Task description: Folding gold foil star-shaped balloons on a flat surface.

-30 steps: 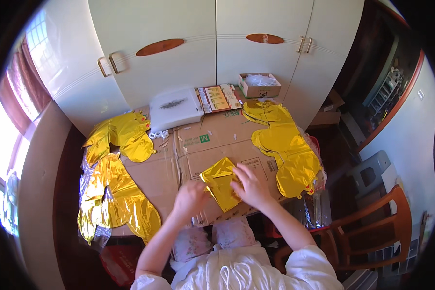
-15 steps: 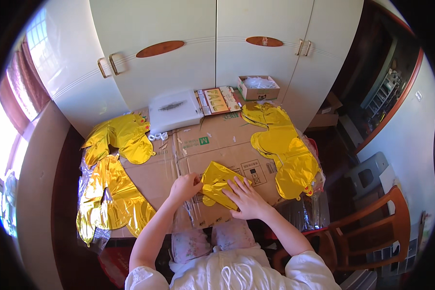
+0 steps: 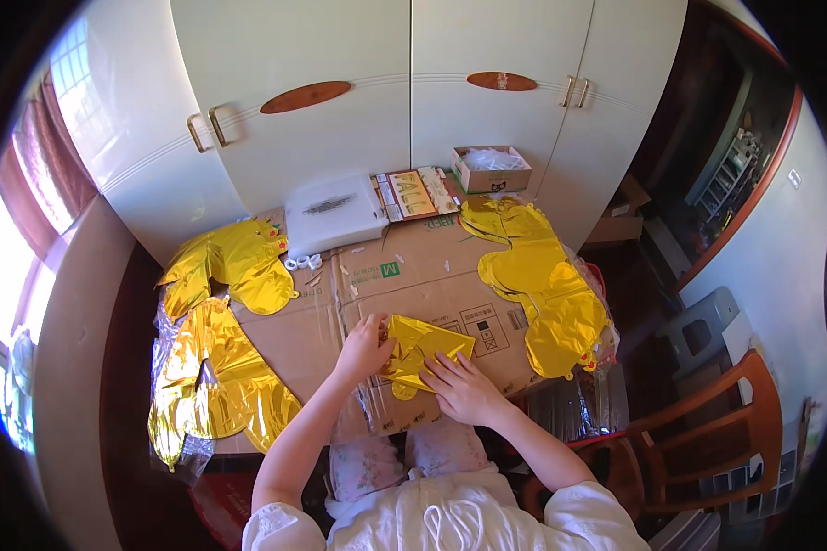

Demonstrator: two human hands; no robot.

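A folded gold foil balloon (image 3: 424,347) lies on flattened brown cardboard (image 3: 413,275) that covers the table in front of me. My left hand (image 3: 363,347) pinches the balloon's left edge between thumb and fingers. My right hand (image 3: 462,387) rests flat on its lower right part, fingers spread, pressing it down. Both forearms come in from the lower edge.
Flat gold foil balloons lie in a stack at the right (image 3: 542,285), at the upper left (image 3: 234,266) and hanging off the left edge (image 3: 211,386). A white box (image 3: 333,213), a printed card pack (image 3: 413,193) and an open carton (image 3: 492,168) sit at the back by white cupboard doors. A wooden chair (image 3: 708,432) stands right.
The gold balloon has been folded smaller and drawn slightly toward me. My left hand moved from beside it onto its left edge; my right hand shifted down onto its lower right.
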